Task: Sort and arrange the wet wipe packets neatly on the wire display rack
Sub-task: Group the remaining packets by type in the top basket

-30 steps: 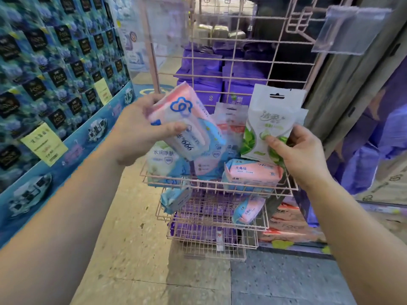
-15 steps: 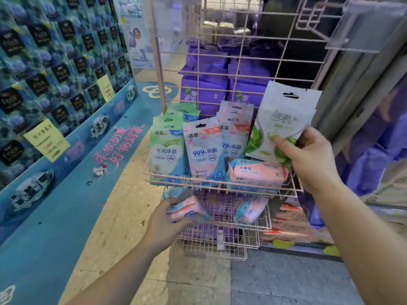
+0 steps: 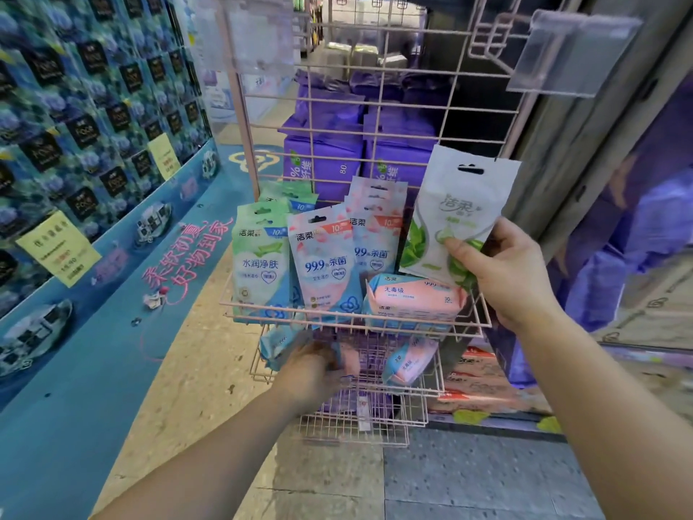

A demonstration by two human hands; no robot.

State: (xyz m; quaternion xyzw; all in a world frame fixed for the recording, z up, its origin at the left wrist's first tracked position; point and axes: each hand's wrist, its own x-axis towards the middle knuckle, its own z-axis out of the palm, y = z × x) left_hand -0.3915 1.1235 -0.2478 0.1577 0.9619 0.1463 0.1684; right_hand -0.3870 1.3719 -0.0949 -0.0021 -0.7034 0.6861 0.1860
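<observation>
The pink wire rack [image 3: 356, 325] has stacked baskets. Its top basket holds upright green packets [image 3: 260, 264], pink 99.9% packets [image 3: 326, 264] and a flat pink pack [image 3: 412, 298]. My right hand [image 3: 502, 272] holds a white and green leaf packet [image 3: 453, 215] upright at the top basket's right end. My left hand [image 3: 311, 373] is blurred and reaches into the middle basket [image 3: 420, 392], closed around a pink and blue packet [image 3: 350, 360] that it mostly hides. A blue packet [image 3: 279, 345] lies left of that hand, and a pink pack [image 3: 408, 364] leans to its right.
Purple bulk packs [image 3: 330, 159] stand behind the rack's grid. A blue display wall with yellow price tags [image 3: 56, 249] runs along the left. A clear sign holder [image 3: 566, 58] hangs from the rack's top right. A lower basket [image 3: 375, 429] sits above the stone floor.
My left hand took the pink and blue packet down from in front of the top basket into the middle basket. The right hand kept the leaf packet nearly still.
</observation>
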